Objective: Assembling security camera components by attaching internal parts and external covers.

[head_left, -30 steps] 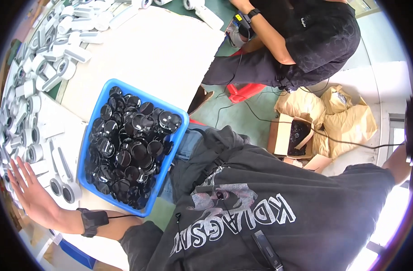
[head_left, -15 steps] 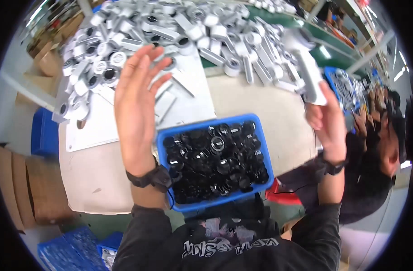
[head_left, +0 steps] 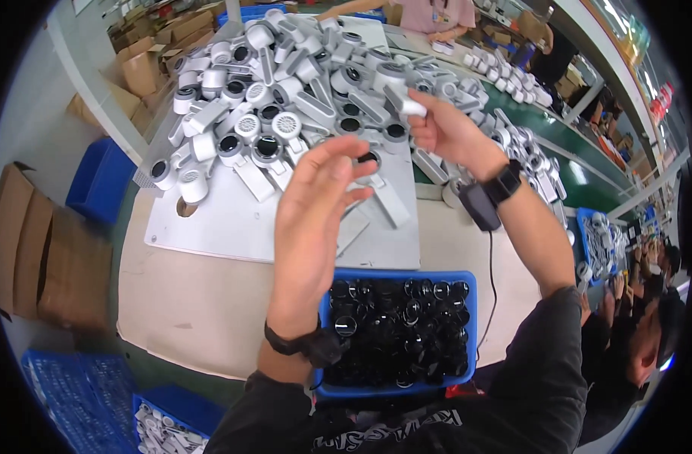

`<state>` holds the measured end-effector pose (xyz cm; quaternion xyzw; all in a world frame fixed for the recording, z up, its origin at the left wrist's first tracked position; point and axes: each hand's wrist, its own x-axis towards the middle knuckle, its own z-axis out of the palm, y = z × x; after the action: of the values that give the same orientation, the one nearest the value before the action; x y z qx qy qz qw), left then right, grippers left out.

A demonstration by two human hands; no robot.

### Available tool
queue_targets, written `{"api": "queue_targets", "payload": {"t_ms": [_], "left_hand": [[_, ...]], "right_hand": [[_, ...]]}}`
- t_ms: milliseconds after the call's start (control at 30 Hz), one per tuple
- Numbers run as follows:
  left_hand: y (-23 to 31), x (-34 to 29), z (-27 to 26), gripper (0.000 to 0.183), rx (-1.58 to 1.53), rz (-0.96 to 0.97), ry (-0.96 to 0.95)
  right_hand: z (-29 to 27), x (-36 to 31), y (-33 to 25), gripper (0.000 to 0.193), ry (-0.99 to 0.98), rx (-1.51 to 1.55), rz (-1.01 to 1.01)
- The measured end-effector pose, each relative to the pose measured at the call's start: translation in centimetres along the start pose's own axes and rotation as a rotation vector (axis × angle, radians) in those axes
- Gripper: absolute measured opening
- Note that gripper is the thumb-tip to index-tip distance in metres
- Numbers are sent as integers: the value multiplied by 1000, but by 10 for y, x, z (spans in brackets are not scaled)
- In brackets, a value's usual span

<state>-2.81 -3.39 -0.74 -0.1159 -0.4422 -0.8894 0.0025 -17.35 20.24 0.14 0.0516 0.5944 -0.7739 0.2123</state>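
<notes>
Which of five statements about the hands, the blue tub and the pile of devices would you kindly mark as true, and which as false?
1. The blue tub holds many glossy black discs. True.
2. The left hand grips one of the discs. False: its fingers are spread and it holds nothing that can be seen.
3. The right hand holds a white-and-grey device. True.
4. The pile of devices lies nearer to the person's body than the blue tub. False: the blue tub is nearer.
5. Both wrists wear black bands. True.
</notes>
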Motion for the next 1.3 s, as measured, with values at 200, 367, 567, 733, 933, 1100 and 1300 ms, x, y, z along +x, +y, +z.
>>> {"api": "queue_targets", "payload": {"t_ms": [200,367,567,733,933,1100,1300], "left_hand": [[16,-7,-3,39,-7,-13,-34],[26,-8,-14,39,-18,17,17],[31,-10,-23,39,-77,83,70],[24,-5,-20,40,-78,47,60],[19,-10,-11,41,-86,31,-25],[9,-15,4,42,-22,51,-22],[-12,-16,23,46,63,36,-96]], "right_hand": [[-2,126,-44,34,102,-541,-87],[8,200,-58,26,258,-659,-197],[36,235,-43,36,405,-370,-506],[8,187,-34,31,295,-400,-502],[-42,32,1,25,97,-323,-491],[-83,-102,60,25,250,-347,-379],[-140,-201,103,26,451,-346,-349]]}}
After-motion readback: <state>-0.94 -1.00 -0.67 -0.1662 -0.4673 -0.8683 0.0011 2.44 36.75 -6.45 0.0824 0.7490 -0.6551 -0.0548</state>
